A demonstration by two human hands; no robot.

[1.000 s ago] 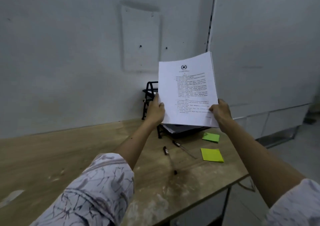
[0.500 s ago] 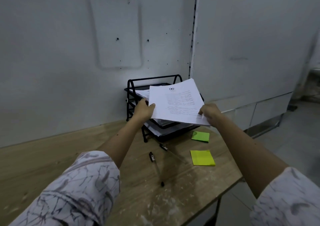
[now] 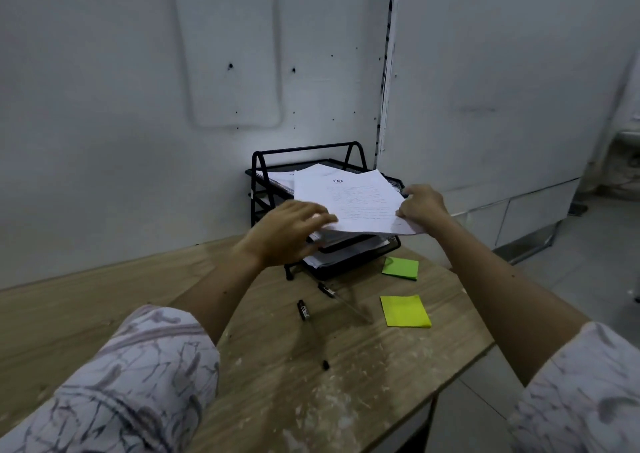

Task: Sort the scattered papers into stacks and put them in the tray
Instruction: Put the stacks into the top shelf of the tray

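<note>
Lying long-axis away from both hands over the black wire mesh tray (image 3: 349, 149), white printed paper stack (image 3: 349, 199); right hand (image 3: 424, 206) pinching its near corner, left hand (image 3: 289, 234) fingers loosely spread at the near left edge.

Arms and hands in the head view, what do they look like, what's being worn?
Both forearms are bare. Left sleeve and right sleeve are pale fabric with dark, crack-like marbled lines, ending near the elbows. Left hand and right hand show no gloves.

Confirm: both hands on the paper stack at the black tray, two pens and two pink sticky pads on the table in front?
Not quite: the sticky pads are green, not pink, as the head view shows. The rest holds: left hand and right hand on the paper stack at the black tray, two pens.
</note>
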